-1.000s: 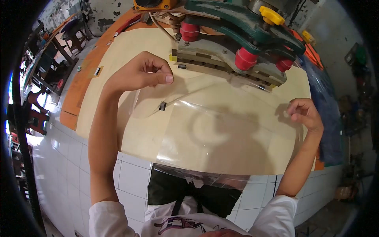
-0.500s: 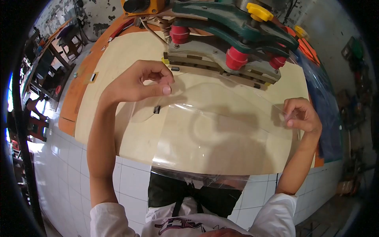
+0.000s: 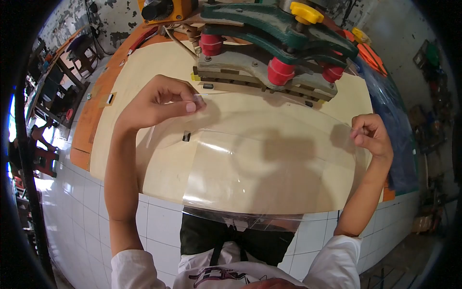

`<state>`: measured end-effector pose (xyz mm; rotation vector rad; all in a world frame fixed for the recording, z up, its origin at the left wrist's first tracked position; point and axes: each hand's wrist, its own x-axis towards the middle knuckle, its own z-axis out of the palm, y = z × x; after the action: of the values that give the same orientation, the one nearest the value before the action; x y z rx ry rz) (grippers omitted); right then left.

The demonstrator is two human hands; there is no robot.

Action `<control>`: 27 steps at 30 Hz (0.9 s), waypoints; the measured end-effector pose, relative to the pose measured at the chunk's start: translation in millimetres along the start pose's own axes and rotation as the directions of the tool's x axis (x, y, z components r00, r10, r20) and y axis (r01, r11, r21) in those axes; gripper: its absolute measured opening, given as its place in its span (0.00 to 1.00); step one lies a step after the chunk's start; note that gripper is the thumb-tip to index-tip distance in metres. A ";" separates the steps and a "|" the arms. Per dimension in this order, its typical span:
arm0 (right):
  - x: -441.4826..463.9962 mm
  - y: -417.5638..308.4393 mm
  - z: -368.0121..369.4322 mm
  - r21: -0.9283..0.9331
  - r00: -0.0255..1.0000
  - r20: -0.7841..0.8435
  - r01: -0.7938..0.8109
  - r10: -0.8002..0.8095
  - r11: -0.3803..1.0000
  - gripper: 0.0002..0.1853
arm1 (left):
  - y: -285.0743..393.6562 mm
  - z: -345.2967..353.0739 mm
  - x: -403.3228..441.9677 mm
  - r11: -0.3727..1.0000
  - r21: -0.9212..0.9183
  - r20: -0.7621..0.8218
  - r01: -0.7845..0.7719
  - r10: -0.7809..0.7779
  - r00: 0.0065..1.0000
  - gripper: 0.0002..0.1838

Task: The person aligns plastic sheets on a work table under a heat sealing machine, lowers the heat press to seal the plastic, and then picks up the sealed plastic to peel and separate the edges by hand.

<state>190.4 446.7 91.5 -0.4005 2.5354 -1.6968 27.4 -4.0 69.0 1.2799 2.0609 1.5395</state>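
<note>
A clear plastic sheet (image 3: 216,164) spreads over the pale board (image 3: 159,178) and hangs past its near edge. At its far left, my left hand (image 3: 163,101) is closed, thumb and fingers pinching the film. My right hand (image 3: 373,135) pinches the sheet's far right corner. Between the two hands, the far edge of the film runs just in front of the press head (image 3: 269,77), a grey metal bar under a green frame with red knobs. A small dark block (image 3: 186,136) lies on the board near my left hand.
An orange machine part (image 3: 163,10) and a red-handled tool (image 3: 142,41) are at the back left. Blue plastic film (image 3: 397,139) drapes over the right side of the table. A stool (image 3: 45,149) stands on the tiled floor at left.
My left hand has shifted slightly left, and my right hand slightly up. The film's far edge is now drawn straighter and nearer the press head. The view has shifted a little.
</note>
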 end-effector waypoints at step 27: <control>6.4 18.4 4.4 0.333 0.989 -0.076 0.145 -0.127 0.932 0.23 | -6.2 -14.5 -8.1 0.805 -0.586 0.059 -0.089 0.152 0.987 0.11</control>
<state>181.9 447.7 73.5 -0.5188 2.2281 -2.1710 19.5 -19.7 67.1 1.2174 1.2892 1.9096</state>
